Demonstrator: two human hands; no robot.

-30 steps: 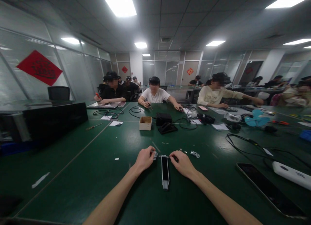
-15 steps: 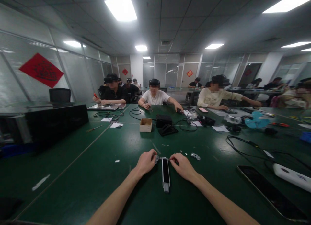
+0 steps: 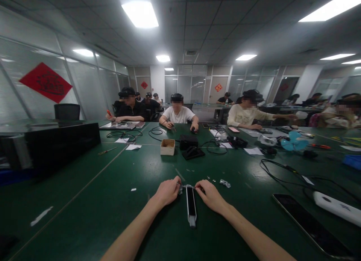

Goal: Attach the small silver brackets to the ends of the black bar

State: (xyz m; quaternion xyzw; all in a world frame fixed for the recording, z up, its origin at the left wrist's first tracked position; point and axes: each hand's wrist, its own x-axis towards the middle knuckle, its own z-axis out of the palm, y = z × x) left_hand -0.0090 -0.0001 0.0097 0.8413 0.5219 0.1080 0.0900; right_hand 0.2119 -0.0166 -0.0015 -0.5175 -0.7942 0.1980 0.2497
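Note:
A slim white-edged device with a black face [image 3: 191,202] lies lengthwise on the green table, its grey end pointing toward me. Beside its far left corner is my left hand [image 3: 167,192], fingers closed around a small silvery piece [image 3: 180,189] whose kind I cannot make out. At the far right corner my right hand [image 3: 209,194] has its thumb and fingertips pinched together. Whatever sits in that pinch is too small to name. A small crumpled-looking silvery part [image 3: 225,183] rests just beyond my right hand, with a tiny light bit [image 3: 214,180] near it.
Ahead stand an open cardboard box [image 3: 167,148] and a black case [image 3: 188,141]. On the right lie a phone [image 3: 310,223], a white power strip [image 3: 337,206], black cables and a blue fan [image 3: 295,141]. A large black box [image 3: 64,146] occupies the left. Co-workers sit opposite.
My hands keep nearly the same pose at the device; the view has shifted slightly. Across the table, a person's hand with a dark object has come inward, toward their body.

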